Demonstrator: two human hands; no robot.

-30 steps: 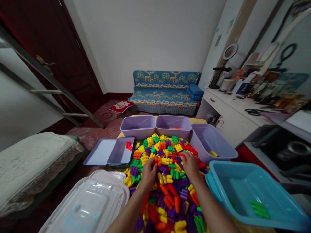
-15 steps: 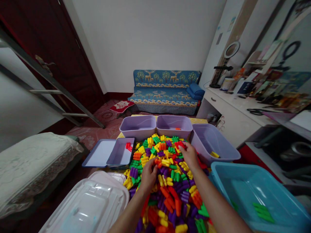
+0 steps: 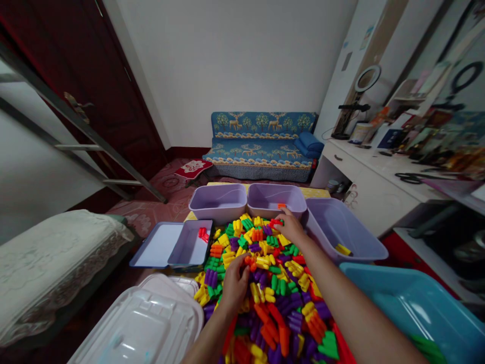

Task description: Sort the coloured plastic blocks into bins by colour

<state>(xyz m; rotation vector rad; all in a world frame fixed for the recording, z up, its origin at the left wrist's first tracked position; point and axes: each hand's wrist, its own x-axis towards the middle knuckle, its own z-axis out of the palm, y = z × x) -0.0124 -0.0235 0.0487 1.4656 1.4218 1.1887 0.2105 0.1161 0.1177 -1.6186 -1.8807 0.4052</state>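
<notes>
A heap of plastic building blocks (image 3: 281, 288) in red, orange, yellow, green and purple spreads in front of me. Over its middle, my left hand (image 3: 235, 283) has thumb and fingers closed on an orange block (image 3: 250, 261). My right hand (image 3: 291, 227) reaches to the far edge of the heap and grips a red block (image 3: 275, 222), close to the front wall of a purple bin (image 3: 276, 208). One orange block (image 3: 281, 206) lies inside that bin.
Left of it stands another purple bin (image 3: 217, 207); a third bin (image 3: 343, 222) at right holds a yellow block. An open case (image 3: 189, 247) with red blocks is left. White lids (image 3: 140, 323) lie near left, a blue tub (image 3: 409, 288) near right.
My right hand has moved slightly away from me, toward the purple bin, with the red block. My left hand stays over the orange block. The view has shifted a little.
</notes>
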